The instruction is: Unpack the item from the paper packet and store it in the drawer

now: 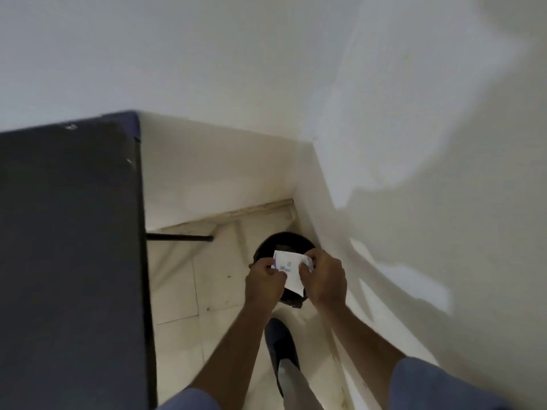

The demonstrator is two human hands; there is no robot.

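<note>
A small white paper packet (289,269) with blue print and a CE mark is held between both hands, low in the head view. My left hand (264,281) pinches its left edge. My right hand (325,279) pinches its right edge, where the paper looks crumpled. Both hands hover above a round black bin (284,241) on the floor. I cannot tell what is inside the packet. No drawer shows in this view.
A dark table top (71,247) fills the left side, with a black leg bar (180,238) underneath. White walls meet in a corner behind the bin. My dark shoe (281,344) stands on the pale tiled floor (183,291).
</note>
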